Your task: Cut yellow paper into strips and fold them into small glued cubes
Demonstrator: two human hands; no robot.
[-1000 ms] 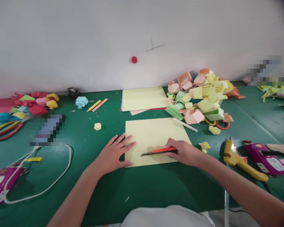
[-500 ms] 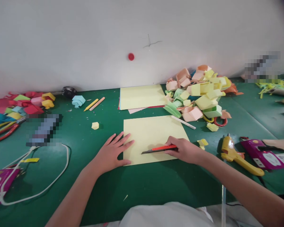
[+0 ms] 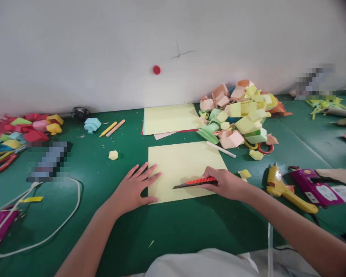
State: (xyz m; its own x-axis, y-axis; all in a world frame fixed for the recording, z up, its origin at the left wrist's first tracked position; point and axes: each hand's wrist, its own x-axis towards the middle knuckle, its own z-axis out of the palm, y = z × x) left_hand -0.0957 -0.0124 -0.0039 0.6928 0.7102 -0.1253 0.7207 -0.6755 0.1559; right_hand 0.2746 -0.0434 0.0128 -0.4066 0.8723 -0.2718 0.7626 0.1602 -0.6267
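Observation:
A pale yellow sheet of paper lies flat on the green table in front of me. My left hand rests at its left edge, fingers spread, with the fingertips on the paper. In my right hand is a red and black utility knife, gripped by its handle over the lower right part of the sheet. The blade points left, its tip at or just above the paper; I cannot tell whether it touches. A white stick lies across the sheet's upper right corner.
Behind the sheet is a stack of coloured paper. A heap of folded paper pieces covers the back right, with scissors partly under it. A yellow glue gun lies right; a phone with white cable lies left.
The whole view has shifted slightly, so things appear a little further left. Both hands, the knife and the sheet keep the same places relative to one another.

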